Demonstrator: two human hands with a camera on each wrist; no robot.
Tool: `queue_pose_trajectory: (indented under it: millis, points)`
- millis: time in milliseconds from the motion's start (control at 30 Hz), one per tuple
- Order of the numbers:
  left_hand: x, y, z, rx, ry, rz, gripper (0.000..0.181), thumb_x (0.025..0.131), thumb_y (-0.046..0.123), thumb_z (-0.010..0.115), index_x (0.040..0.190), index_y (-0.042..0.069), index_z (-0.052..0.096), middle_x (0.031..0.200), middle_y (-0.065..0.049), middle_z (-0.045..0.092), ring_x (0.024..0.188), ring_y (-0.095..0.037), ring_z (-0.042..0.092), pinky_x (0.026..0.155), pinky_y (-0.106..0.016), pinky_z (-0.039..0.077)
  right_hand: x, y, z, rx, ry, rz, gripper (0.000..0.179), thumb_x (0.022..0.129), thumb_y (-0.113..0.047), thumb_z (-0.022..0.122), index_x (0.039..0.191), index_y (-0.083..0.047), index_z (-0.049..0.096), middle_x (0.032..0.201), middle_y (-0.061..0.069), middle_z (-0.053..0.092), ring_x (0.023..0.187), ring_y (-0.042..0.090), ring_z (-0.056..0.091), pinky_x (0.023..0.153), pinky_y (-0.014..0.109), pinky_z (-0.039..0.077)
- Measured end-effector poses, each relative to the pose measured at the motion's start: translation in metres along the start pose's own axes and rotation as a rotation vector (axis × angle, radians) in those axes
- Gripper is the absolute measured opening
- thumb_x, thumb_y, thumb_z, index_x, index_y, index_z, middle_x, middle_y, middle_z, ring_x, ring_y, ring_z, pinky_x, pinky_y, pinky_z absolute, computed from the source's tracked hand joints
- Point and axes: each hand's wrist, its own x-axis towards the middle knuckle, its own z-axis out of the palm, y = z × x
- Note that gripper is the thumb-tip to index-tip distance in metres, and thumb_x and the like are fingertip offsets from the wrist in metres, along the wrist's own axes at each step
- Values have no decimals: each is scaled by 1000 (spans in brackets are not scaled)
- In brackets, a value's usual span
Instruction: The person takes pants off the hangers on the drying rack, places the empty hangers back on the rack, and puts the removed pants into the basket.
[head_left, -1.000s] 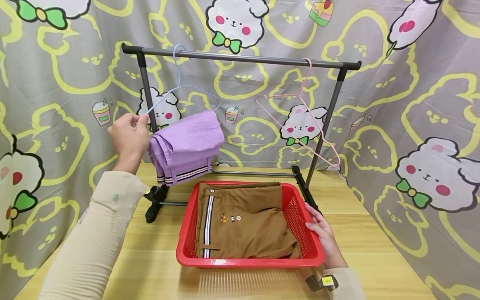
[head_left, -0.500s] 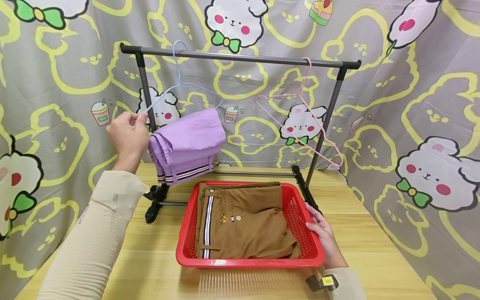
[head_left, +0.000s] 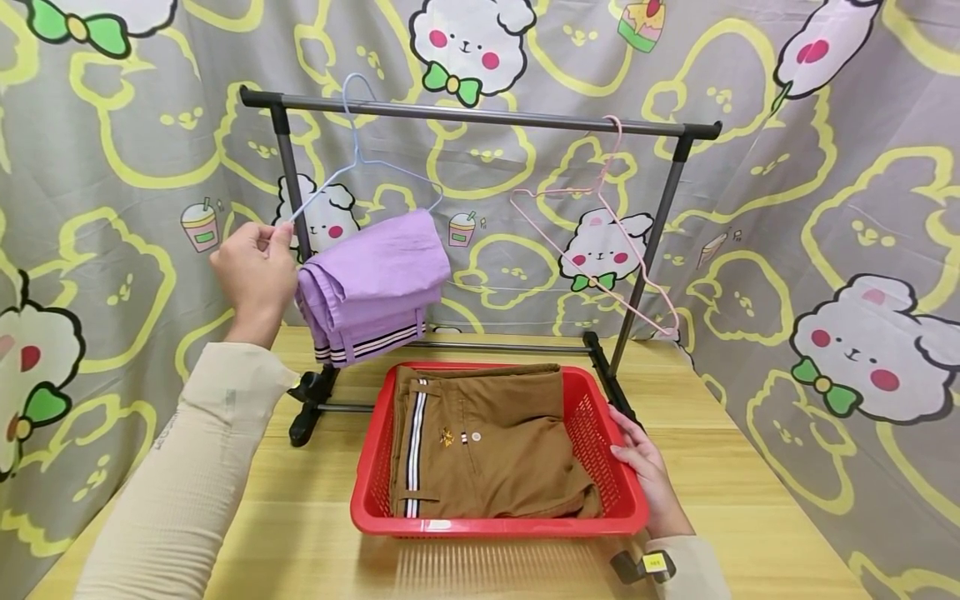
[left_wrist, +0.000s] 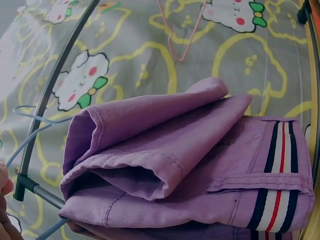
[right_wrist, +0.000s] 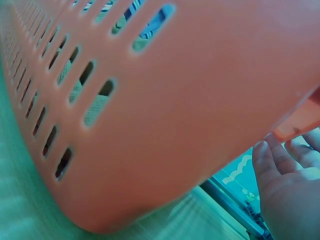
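Note:
My left hand [head_left: 258,262] pinches the left corner of a thin blue clothes hanger [head_left: 330,181] in the head view. Folded lilac trousers [head_left: 382,258] with a striped waistband hang over it, tilted; their folded legs fill the left wrist view. The hanger's hook stands over the rack's top bar [head_left: 480,115]; contact between them is unclear. My right hand [head_left: 651,471] holds the right rim of a red plastic basket [head_left: 525,525], thumb on the rim. Folded brown trousers [head_left: 510,450] with a striped waistband lie inside the basket.
A pink hanger [head_left: 637,267] without clothes hangs at the right of the bar. The rack's black feet [head_left: 306,425] stand on the wooden table [head_left: 757,517] behind the basket. A patterned curtain [head_left: 750,208] surrounds the table.
The blue hanger has risen slightly, its hook higher above the bar, and the lilac trousers have lifted a little with it. My right hand and the basket stay nearly still.

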Motion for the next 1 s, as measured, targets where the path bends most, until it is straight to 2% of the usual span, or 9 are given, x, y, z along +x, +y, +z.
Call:
queue_pose_trajectory:
  millis: [567, 800, 867, 1000]
  points:
    - [-3, 5, -3, -25, 29, 24, 31, 96, 25, 62, 94, -5, 71, 89, -19, 70, 84, -25, 58, 80, -37, 41, 0, 0, -1, -2, -6, -10, 53, 100, 0, 41, 150, 0, 24, 139, -1, 50, 118, 17, 55, 90, 35, 51]
    - [-6, 6, -6, -38, 43, 35, 30, 95, 24, 64, 92, -5, 71, 87, -19, 70, 73, -9, 50, 79, -35, 39, 1, 1, 0, -7, -8, -11, 53, 100, 1, 41, 150, 1, 23, 138, 0, 51, 117, 17, 55, 90, 35, 51]
    - [-7, 7, -7, -44, 42, 37, 31, 95, 24, 64, 93, -6, 70, 86, -20, 69, 74, -10, 49, 79, -36, 39, 1, 1, 0, -8, -8, -12, 53, 100, 1, 41, 150, 1, 23, 137, 0, 51, 117, 17, 56, 89, 34, 51]
    - [-8, 7, -9, -52, 29, 43, 33, 95, 26, 63, 94, -6, 70, 86, -22, 68, 80, -22, 52, 83, -39, 37, 1, 1, 0, -11, -6, -11, 53, 100, 1, 42, 150, 1, 23, 137, 0, 52, 117, 17, 56, 89, 35, 52]
